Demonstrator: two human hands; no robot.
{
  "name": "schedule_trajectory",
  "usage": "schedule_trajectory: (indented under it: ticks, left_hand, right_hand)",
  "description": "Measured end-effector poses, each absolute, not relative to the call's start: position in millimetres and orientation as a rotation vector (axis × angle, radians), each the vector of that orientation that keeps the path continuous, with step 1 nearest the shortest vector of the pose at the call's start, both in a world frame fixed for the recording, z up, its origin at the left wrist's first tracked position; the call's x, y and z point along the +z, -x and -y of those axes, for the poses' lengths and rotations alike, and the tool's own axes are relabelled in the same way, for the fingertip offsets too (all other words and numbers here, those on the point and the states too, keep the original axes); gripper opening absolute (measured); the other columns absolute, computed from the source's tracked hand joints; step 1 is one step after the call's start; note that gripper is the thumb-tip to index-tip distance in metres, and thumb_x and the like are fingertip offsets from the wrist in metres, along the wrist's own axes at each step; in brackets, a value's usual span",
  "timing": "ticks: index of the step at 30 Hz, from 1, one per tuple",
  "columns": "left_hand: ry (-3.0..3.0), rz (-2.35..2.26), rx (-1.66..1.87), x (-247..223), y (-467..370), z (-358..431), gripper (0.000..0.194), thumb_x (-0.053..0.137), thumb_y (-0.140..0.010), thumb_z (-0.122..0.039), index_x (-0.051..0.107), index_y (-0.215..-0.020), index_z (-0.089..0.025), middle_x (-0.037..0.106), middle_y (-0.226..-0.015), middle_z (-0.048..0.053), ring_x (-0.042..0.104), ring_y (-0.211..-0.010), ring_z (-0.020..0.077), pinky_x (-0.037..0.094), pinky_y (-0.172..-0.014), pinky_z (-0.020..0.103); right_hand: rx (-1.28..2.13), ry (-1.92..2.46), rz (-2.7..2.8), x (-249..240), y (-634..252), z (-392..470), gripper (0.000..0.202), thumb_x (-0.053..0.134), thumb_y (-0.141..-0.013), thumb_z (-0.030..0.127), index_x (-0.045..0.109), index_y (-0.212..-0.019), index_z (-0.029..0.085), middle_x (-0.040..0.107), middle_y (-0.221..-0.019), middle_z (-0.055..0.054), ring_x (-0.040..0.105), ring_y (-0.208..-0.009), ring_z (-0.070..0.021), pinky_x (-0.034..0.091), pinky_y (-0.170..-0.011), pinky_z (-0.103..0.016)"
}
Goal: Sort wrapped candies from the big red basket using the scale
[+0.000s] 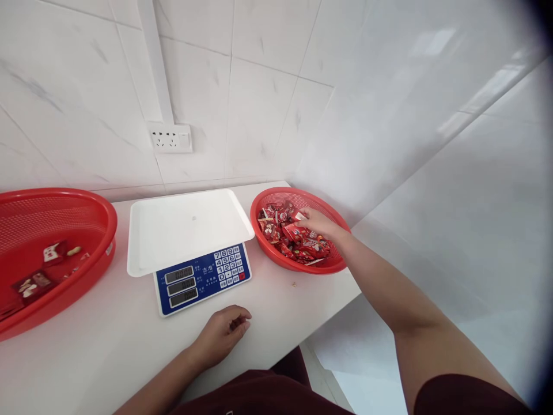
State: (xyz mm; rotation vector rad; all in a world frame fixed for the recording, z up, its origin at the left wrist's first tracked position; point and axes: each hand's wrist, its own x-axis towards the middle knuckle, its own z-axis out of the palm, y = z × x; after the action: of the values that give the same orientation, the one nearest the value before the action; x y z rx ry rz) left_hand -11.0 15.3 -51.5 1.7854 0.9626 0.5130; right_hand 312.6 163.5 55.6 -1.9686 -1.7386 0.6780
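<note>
My right hand (pixel 320 223) reaches into the right red basket (pixel 270 255), its fingers closed on a shiny red snack packet (pixel 296 231). More red snack packets (pixel 309 249) lie heaped beneath it in the basket. My left hand (pixel 222 334) rests on the white table, loosely curled with a gap between thumb and fingers and nothing in it. Just beyond it stands a digital scale (pixel 203 279) with a blue keypad panel. Its white weighing tray (pixel 190 227) is bare, and the displays seem to show zeros.
A larger red basket (pixel 110 222) at the left holds a few packets (pixel 32 286) and a peanut-like piece (pixel 74 251). A small crumb (pixel 294 284) lies on the table (pixel 268 311). Tiled walls stand behind and to the right, with a power socket (pixel 170 138) above the scale.
</note>
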Motion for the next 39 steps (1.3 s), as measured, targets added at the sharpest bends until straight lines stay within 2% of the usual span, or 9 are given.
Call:
schedule_trajectory:
  ticks: [4, 8, 11, 16, 21, 24, 31, 36, 39]
  left_hand:
    - [-1.791, -0.960, 0.504, -50, 11, -15, 0.020, 0.046, -0.083, -0.029, 0.061, -0.093, -0.021, 0.063, -0.087, 0.002, 0.057, -0.075, 0.0139, 0.046, -0.066, 0.023]
    - [-1.805, -0.968, 0.504, -47, 11, -14, 0.020, 0.045, -0.083, -0.028, 0.061, -0.093, -0.020, 0.064, -0.087, 0.003, 0.058, -0.075, 0.0141, 0.047, -0.066, 0.023]
    - [-1.812, -0.972, 0.507, -46, 11, -14, 0.020, 0.045, -0.083, -0.028, 0.061, -0.093, -0.020, 0.063, -0.086, 0.003, 0.058, -0.074, 0.0144, 0.047, -0.066, 0.023]
    - [-1.807, -0.965, 0.516, -49, 11, -14, 0.020, 0.045, -0.082, -0.026, 0.061, -0.093, -0.020, 0.063, -0.085, 0.003, 0.058, -0.074, 0.0142, 0.046, -0.066, 0.023]
    - [-1.797, -0.968, 0.499, -49, 11, -14, 0.020, 0.045, -0.082, -0.025, 0.061, -0.093, -0.020, 0.063, -0.087, 0.003, 0.058, -0.075, 0.0141, 0.046, -0.067, 0.023]
    - [-1.798, -0.967, 0.499, -49, 11, -14, 0.020, 0.045, -0.082, -0.025, 0.061, -0.093, -0.019, 0.063, -0.087, 0.003, 0.057, -0.074, 0.0140, 0.046, -0.066, 0.023]
    - [-1.787, -0.979, 0.496, -49, 11, -13, 0.021, 0.046, -0.081, -0.024, 0.062, -0.093, -0.018, 0.063, -0.085, 0.003, 0.057, -0.072, 0.0133, 0.045, -0.064, 0.022]
    - [-1.801, -0.987, 0.501, -50, 12, -12, 0.021, 0.047, -0.080, -0.024, 0.062, -0.094, -0.019, 0.063, -0.086, 0.003, 0.057, -0.072, 0.0132, 0.046, -0.063, 0.022]
    - [-1.815, -0.979, 0.503, -51, 12, -12, 0.021, 0.048, -0.080, -0.023, 0.063, -0.093, -0.019, 0.064, -0.088, 0.003, 0.057, -0.072, 0.0132, 0.046, -0.063, 0.022]
  right_hand:
    - [0.640, 1.947, 1.837, 54, -294, -167, 0.057, 0.067, -0.069, 0.030, 0.050, -0.123, 0.019, 0.049, -0.131, -0.010, 0.043, -0.121, -0.0273, 0.032, -0.099, -0.037]
    - [0.744, 1.882, 1.893, 40, -258, -171, 0.060, 0.057, -0.078, 0.043, 0.044, -0.130, 0.018, 0.052, -0.130, -0.012, 0.049, -0.117, -0.0255, 0.036, -0.096, -0.035]
    - [0.795, 1.867, 1.872, 32, -242, -175, 0.067, 0.064, -0.073, 0.034, 0.039, -0.133, 0.017, 0.053, -0.128, -0.012, 0.052, -0.112, -0.0247, 0.040, -0.091, -0.032]
    - [0.873, 1.920, 1.738, 40, -259, -176, 0.042, 0.062, -0.067, 0.017, 0.058, -0.109, 0.016, 0.064, -0.109, -0.008, 0.061, -0.091, -0.0204, 0.046, -0.075, -0.027]
    - [0.954, 1.930, 1.588, 62, -285, -166, 0.018, 0.059, -0.069, 0.025, 0.061, -0.086, 0.020, 0.066, -0.080, 0.000, 0.059, -0.063, -0.0127, 0.044, -0.054, -0.022]
    - [0.944, 1.896, 1.509, 74, -287, -164, 0.013, 0.059, -0.070, 0.028, 0.057, -0.079, 0.020, 0.063, -0.074, 0.001, 0.053, -0.056, -0.0104, 0.039, -0.047, -0.020]
    - [1.005, 1.686, 1.485, 100, -252, -164, 0.011, 0.056, -0.073, 0.030, 0.051, -0.074, 0.020, 0.061, -0.073, 0.000, 0.057, -0.062, -0.0121, 0.041, -0.048, -0.020]
    - [1.216, 1.524, 1.441, 102, -199, -165, 0.007, 0.058, -0.074, 0.021, 0.052, -0.071, 0.019, 0.060, -0.065, 0.001, 0.052, -0.051, -0.0093, 0.039, -0.043, -0.018]
    - [1.307, 1.437, 1.420, 99, -164, -173, 0.004, 0.057, -0.077, 0.022, 0.054, -0.077, 0.018, 0.061, -0.068, 0.000, 0.052, -0.050, -0.0084, 0.044, -0.048, -0.020]
